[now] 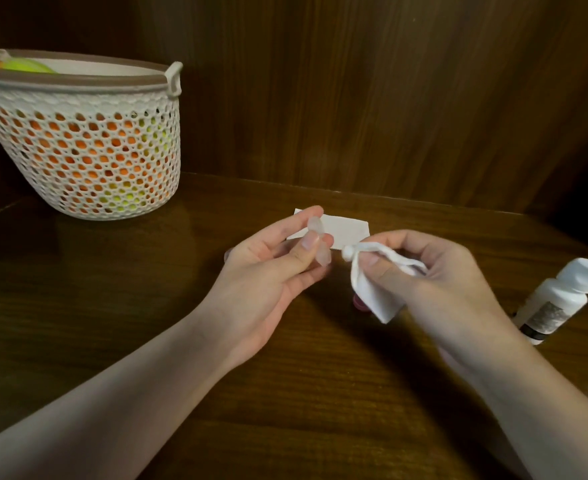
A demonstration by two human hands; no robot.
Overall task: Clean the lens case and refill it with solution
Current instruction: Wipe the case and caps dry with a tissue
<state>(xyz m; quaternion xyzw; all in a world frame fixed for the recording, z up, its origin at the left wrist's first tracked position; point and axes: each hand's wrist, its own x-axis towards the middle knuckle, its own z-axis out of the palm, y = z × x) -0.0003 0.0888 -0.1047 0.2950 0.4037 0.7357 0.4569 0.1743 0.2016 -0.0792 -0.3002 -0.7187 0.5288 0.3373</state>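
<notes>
On dark wooden table (pixel 112 323): basket (pixel 78 143) far left, white bottle (pixel 559 299) lying right. Above it, left hand (pixel 272 271) pinching clear lens case (pixel 318 242); right hand (pixel 434 271) clamped on twisted tissue (pixel 372 282). Best to work tip gently round each well. Possibly pink cap (pixel 359 303) beneath tissue.

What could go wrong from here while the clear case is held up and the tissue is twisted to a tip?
1. The left hand pinches the clear lens case by fingertips only; pushing the tissue in could break that grip and drop it.
2. A small pink piece, perhaps a cap, lies half hidden under the tissue and could be knocked away.
3. The solution bottle lies near the right forearm, so it could roll.
</notes>
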